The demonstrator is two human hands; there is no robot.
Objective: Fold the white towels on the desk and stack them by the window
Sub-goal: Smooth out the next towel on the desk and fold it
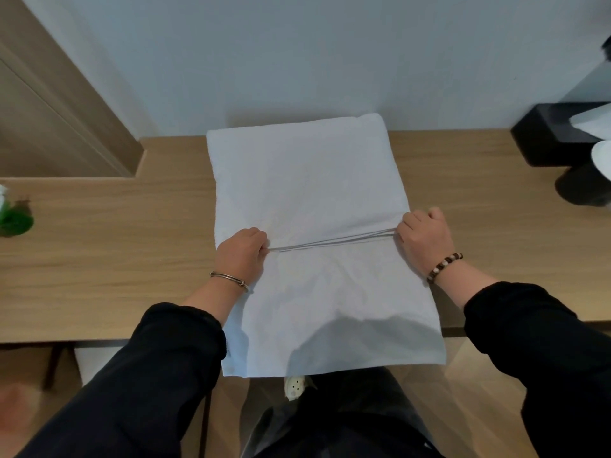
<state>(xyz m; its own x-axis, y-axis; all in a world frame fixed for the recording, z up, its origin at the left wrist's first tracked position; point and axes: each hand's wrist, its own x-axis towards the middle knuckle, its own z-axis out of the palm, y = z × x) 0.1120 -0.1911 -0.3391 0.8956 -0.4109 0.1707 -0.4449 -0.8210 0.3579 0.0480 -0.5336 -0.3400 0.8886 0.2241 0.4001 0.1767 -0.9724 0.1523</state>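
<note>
1. I see the white towel (307, 180) at centre frame on the surface (115, 246), its long axis running top to bottom and its lower end overhanging.
2. The left hand (243, 251) and right hand (425, 239) each pinch its layered edge at opposite sides, equally near.

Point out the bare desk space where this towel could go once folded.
The widest bare desk lies left of the towel, between the left hand and the green object. A narrower strip runs right of the towel, from the right hand to the black box and dark round thing; that far right corner is crowded.
</note>
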